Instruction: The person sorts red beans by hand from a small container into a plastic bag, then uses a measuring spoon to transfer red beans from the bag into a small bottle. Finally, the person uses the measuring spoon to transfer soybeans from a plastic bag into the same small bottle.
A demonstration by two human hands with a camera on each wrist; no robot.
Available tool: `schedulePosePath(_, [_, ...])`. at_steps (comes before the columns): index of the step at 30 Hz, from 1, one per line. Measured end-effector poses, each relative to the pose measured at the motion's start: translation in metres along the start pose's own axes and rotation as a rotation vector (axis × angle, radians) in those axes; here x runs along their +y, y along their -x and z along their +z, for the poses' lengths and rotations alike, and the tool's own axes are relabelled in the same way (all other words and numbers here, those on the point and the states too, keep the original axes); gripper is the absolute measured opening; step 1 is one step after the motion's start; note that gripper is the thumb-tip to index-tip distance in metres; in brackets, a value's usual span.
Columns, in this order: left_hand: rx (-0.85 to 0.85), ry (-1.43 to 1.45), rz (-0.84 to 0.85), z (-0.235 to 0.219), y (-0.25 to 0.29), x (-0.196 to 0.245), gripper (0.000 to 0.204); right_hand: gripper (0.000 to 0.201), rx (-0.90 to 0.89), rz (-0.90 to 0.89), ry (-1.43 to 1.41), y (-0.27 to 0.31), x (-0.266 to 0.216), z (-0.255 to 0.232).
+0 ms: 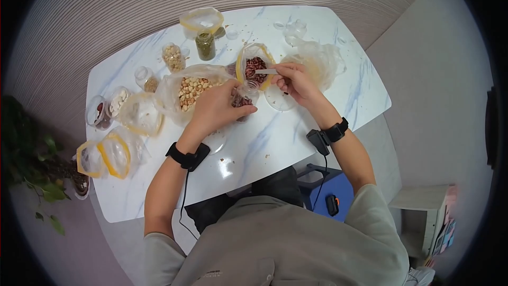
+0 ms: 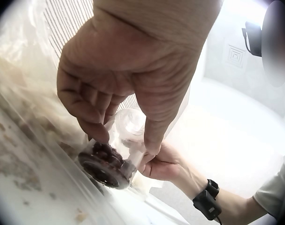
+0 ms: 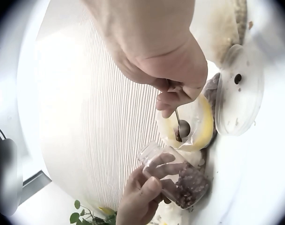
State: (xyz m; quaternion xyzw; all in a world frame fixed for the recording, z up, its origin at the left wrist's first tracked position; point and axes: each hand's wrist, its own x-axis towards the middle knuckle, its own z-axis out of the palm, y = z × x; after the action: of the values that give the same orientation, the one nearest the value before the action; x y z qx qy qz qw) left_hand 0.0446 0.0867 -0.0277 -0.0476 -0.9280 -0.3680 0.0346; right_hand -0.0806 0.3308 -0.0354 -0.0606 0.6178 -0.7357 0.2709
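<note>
My left hand [image 1: 214, 105] grips a small clear jar [image 3: 180, 178] by its sides, fingers on one side and thumb on the other. Dark red beans [image 2: 102, 164] fill the jar's lower part; it tilts with its mouth toward the bag. My right hand [image 1: 297, 82] pinches the handle of a spoon [image 1: 266, 71]. The spoon's bowl [image 3: 183, 128] is at the mouth of a yellow-edged plastic bag [image 3: 207, 122], which holds more red beans [image 1: 256, 64]. Beside the bag lies a round clear lid [image 3: 241, 105] with one dark bean on it.
Left of the jar lies a large open bag of pale brown nuts or seeds [image 1: 193, 92]. Jars of green [image 1: 205, 46], beige [image 1: 173, 57] and white contents [image 1: 117, 101] stand farther left. Emptied-looking yellow-edged bags [image 1: 114, 154] lie at the left edge. A crumpled clear bag [image 1: 323, 63] sits right.
</note>
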Motion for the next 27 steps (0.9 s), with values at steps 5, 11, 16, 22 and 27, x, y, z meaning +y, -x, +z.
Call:
schedulePosePath(5, [-0.009, 0.000, -0.010, -0.001, 0.000, 0.001, 0.079, 0.024, 0.008, -0.004, -0.130, 0.019, -0.008, -0.008])
schedulePosePath(11, [0.010, 0.014, -0.011, 0.001, 0.000, -0.001, 0.080, 0.024, -0.026, -0.058, -0.106, 0.041, -0.027, -0.002])
schedulePosePath(16, [0.000, 0.001, -0.030, -0.001, 0.000, 0.002, 0.079, 0.025, -0.025, -0.164, 0.137, 0.053, -0.025, 0.013])
schedulePosePath(22, [-0.002, -0.011, -0.034, -0.001, 0.000, 0.003, 0.077, 0.027, -0.083, -0.875, 1.031, 0.075, -0.008, 0.032])
schedulePosePath(27, [0.070, -0.015, 0.034, 0.005, 0.000, -0.004, 0.075, 0.029, 0.065, -1.068, 1.103, 0.073, -0.002, 0.035])
